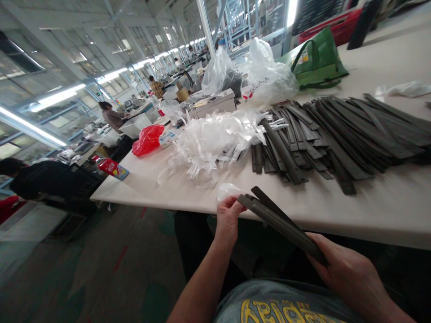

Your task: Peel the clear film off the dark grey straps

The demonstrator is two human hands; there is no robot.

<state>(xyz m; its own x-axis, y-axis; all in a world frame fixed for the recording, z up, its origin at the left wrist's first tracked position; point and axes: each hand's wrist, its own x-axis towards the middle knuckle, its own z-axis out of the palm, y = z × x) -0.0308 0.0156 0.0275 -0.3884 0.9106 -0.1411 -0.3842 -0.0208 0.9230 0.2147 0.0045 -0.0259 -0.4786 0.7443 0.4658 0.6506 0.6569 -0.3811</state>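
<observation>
A bundle of dark strips (279,229) is held obliquely across the near edge of the counter (141,190). Its lower end is wrapped by the right hand (352,267), on the person's side of that edge; its upper end is pinched narrowly between thumb and fingertips by the left hand (229,215). At that upper end a splayed strip (264,198) is parted from its neighbours. Beyond the near edge, to the right, a pile of similar strips (353,134) is spread; beyond it, to the left, a heap of white film (215,139) is gathered. A scrap of clear film (229,190) is seen just behind the left hand, close to the near edge; whether it is touched cannot be told.

Several faults may be anticipated. The splayed strip, apparently unsupported at its upper end, could be let slip if the right hand's grip were loosened, and might be lost on the person's side of the near edge, where no support is given by the counter. Were a single strip tugged by the left hand, the bundle could be fanned or twisted. The scrap, presumably light, could be snagged by a strip end and dragged over the near edge.
</observation>
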